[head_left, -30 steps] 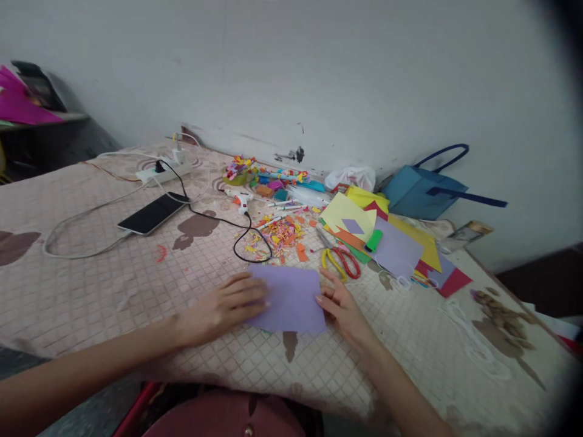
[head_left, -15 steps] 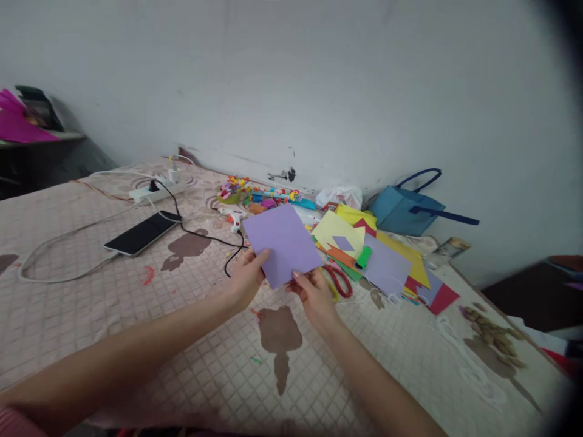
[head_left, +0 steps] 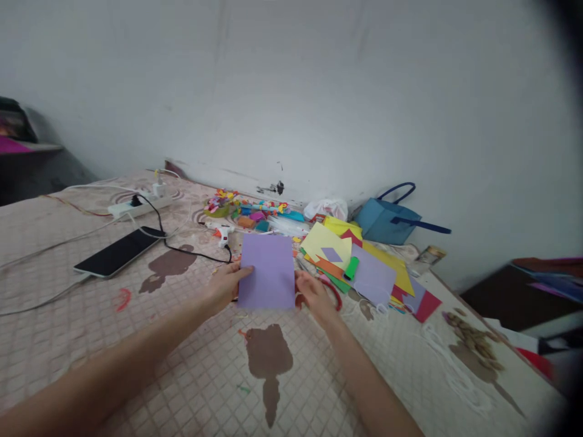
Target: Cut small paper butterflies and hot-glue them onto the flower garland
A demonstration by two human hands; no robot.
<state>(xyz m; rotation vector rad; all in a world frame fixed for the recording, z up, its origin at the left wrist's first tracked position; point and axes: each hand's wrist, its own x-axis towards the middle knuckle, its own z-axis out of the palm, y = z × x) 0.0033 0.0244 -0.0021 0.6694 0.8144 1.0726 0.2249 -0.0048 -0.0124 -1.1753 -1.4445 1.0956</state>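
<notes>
A purple sheet of paper (head_left: 267, 271) is held up over the patterned tablecloth, squared toward me. My left hand (head_left: 229, 282) grips its left edge, the thumb on the front face and the fingers behind. At the right edge, my right hand (head_left: 313, 292) pinches the sheet low down, with its fingers partly hidden. Just behind my right hand show the red handles of scissors (head_left: 336, 294). A white hot glue gun (head_left: 223, 234) with a black cord lies beyond my left hand.
Coloured paper sheets (head_left: 373, 273) and a green object (head_left: 351, 268) lie to the right. A blue bag (head_left: 387, 220) stands by the wall. On the left are a phone (head_left: 121, 252) and a power strip (head_left: 141, 207) with cables. White cord (head_left: 455, 370) lies near the right edge.
The purple sheet has turned from a tilt to nearly upright edges and come slightly lower. My right hand has moved up along its right edge. The view has shifted slightly right.
</notes>
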